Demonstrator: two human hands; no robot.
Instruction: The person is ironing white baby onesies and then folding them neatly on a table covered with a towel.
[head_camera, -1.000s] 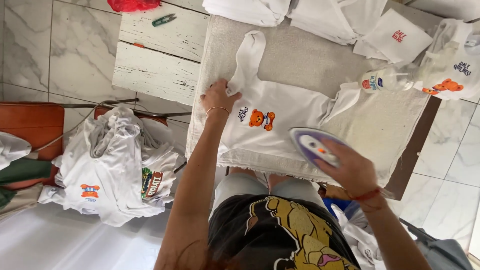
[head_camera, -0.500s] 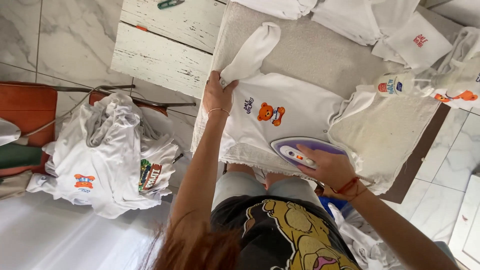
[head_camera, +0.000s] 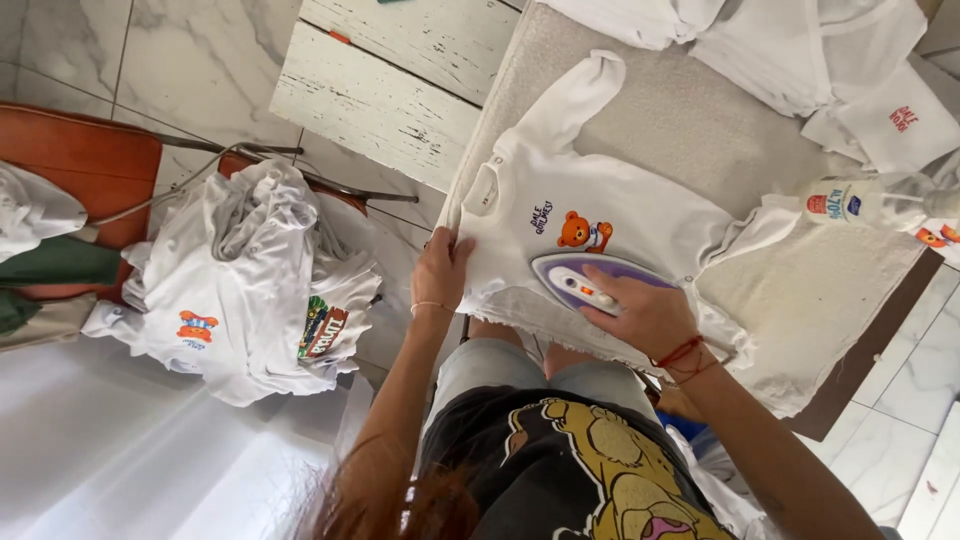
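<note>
A small white long-sleeved garment (head_camera: 640, 205) with a bear print lies flat on a beige towel-covered ironing surface (head_camera: 700, 110). My right hand (head_camera: 645, 315) grips a purple and white iron (head_camera: 585, 280) that rests on the garment's lower part, just below the bear print. My left hand (head_camera: 440, 270) pinches the garment's near edge by the shoulder and holds it flat against the surface.
A heap of white printed garments (head_camera: 250, 280) lies on an orange chair (head_camera: 90, 165) at the left. More white clothes (head_camera: 800, 50) sit at the far right of the surface, beside a clear spray bottle (head_camera: 865, 200). A white wooden bench (head_camera: 400, 60) stands behind.
The iron has slid left onto the garment, under the bear print. My left hand has moved from the neck area down to the near edge of the garment.
</note>
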